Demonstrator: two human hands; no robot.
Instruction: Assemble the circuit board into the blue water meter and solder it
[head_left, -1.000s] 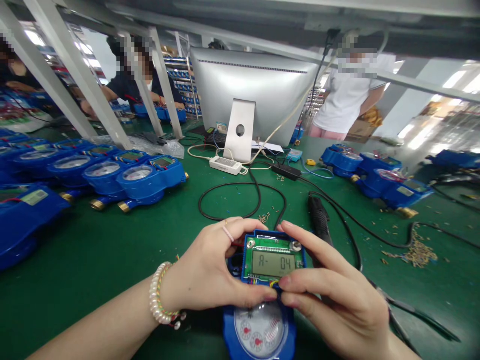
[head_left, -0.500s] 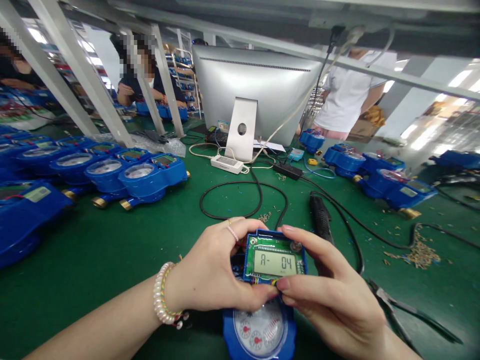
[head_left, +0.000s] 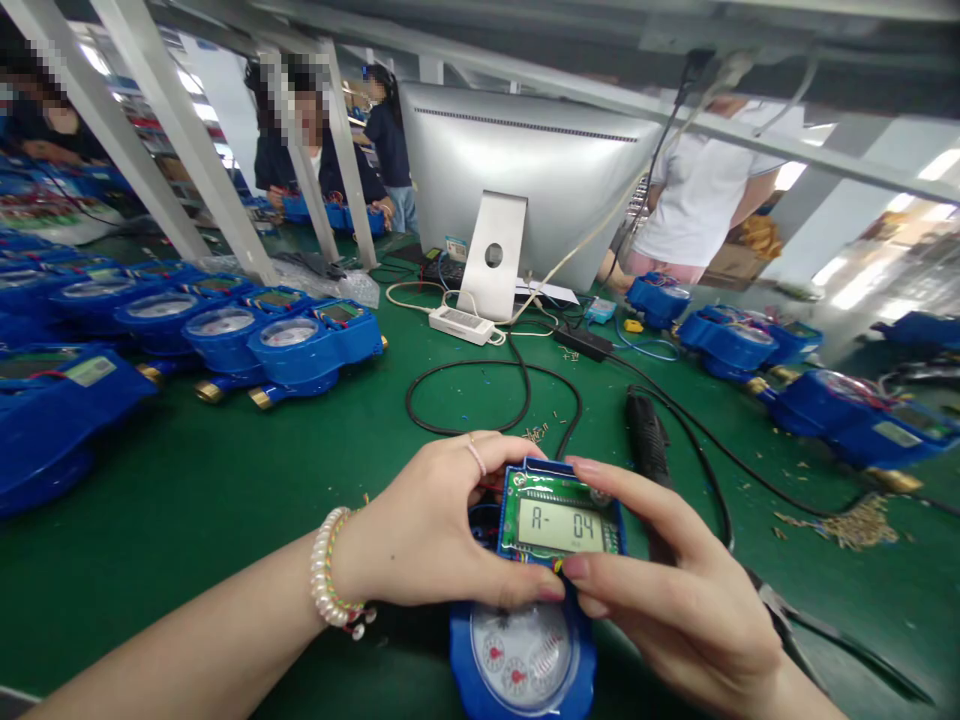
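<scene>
Nearest: blue meter (head_left: 523,655), dial up, on green table (head_left: 225,540). Left hand (head_left: 427,525) and right hand (head_left: 686,575) both part-curled, gripping its display board (head_left: 561,515) at opposite sides; LCD reads "A- 04". Beyond: black-handled tool (head_left: 646,440), loose screws (head_left: 859,522), blue meter row (head_left: 289,350) to left. Farther: monitor (head_left: 525,170), people behind.
</scene>
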